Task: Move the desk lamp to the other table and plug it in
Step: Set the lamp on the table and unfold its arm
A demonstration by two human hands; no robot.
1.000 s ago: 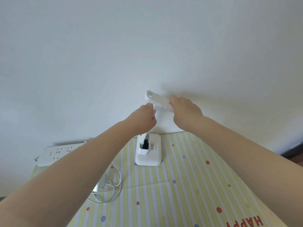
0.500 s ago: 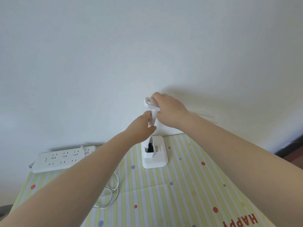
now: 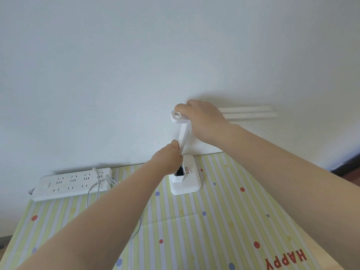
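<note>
White power strip (image 3: 74, 183) sits at the left edge of the striped tablecloth (image 3: 224, 221), cable (image 3: 93, 189) looping off it. Mid-frame, the left hand (image 3: 167, 158) has its fingers curled round the desk lamp (image 3: 185, 172) stem, base planted against the wall. Just right and higher up, the right hand (image 3: 202, 117) grips the lamp's head near the hinge, bar blurred out to the right.

Single head-worn wide-angle view, looking forward and slightly down from the near edge of the table with the striped, dotted paper cover (image 3: 224, 221) toward its far edge and the plain white wall (image 3: 136, 65); close, arm's reach.
</note>
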